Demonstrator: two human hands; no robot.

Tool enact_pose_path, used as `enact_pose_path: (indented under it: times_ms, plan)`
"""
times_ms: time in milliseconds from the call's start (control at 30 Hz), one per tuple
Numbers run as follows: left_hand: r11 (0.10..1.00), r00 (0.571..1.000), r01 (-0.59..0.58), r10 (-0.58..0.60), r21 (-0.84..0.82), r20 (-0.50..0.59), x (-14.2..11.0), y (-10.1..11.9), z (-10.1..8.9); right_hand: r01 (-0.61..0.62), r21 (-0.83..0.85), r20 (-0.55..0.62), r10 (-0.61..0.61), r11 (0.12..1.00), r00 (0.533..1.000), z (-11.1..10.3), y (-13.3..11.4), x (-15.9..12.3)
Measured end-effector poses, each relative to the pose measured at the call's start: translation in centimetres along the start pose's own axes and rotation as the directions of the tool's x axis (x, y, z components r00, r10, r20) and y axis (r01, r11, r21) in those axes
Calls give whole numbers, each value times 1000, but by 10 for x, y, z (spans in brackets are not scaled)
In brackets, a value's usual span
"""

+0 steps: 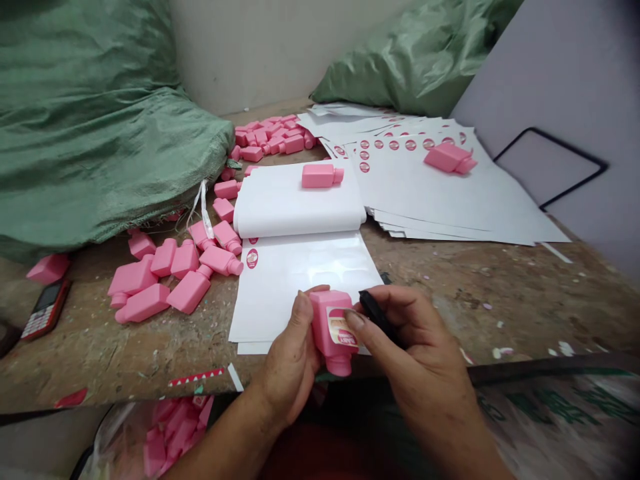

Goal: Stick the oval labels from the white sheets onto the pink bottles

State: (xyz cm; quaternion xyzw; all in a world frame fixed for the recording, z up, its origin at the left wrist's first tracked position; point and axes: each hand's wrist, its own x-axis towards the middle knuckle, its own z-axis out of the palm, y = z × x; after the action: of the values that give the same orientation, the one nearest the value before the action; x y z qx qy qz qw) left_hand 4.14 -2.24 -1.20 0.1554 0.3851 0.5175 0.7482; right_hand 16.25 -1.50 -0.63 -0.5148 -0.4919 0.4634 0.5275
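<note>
My left hand (290,363) grips a pink plastic bottle (330,330), held neck-down over the table's front edge. A label (341,328) sits on the bottle's face. My right hand (410,340) presses a finger on that label while holding a small black tool (377,315) in its fingers. Just beyond the hands lies a white sticker sheet (300,280) with one oval sticker (252,258) left at its near-left corner; its top part is rolled back, with another pink bottle (321,175) on it.
Several loose pink bottles (170,277) lie left on the worn table (500,293), more (273,137) at the back. Stacked sticker sheets (450,193) carry one bottle (450,159). Green sacks (90,127) flank the table. A phone (46,310) lies far left; a bag of bottles (175,427) sits below.
</note>
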Motion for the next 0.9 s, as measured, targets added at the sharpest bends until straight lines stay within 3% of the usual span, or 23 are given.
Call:
enact_pose_path:
  times_ms: [233, 400, 500, 633, 700, 800, 900]
  plan:
    - [999, 999, -34, 34, 26, 14, 0, -1, -3, 10, -9, 2, -10, 1000, 1000, 1, 1, 2]
    - [989, 999, -22, 16, 144, 40, -4, 1, -1, 63, -57, -18, -65, 996, 998, 2, 1, 0]
    - [974, 998, -48, 37, 222, 55, -7, 1, 0, 160, -210, -30, -170, 964, 985, 1, 4, -3]
    - [965, 996, -79, 70, 248, 47, -9, 2, 2, 285, -453, 4, -318, 845, 948, -6, 6, 0]
    - [976, 999, -24, 19, 218, 29, -10, 3, 1, 257, -431, 3, -284, 865, 959, -11, 7, 5]
    - [985, 998, 59, -64, 165, 21, -11, 4, 1, 96, -226, -18, -102, 969, 995, -15, 6, 13]
    - [987, 997, 73, -76, 142, 14, -14, 5, 2, -75, -34, 90, 78, 997, 993, -13, 5, 16]
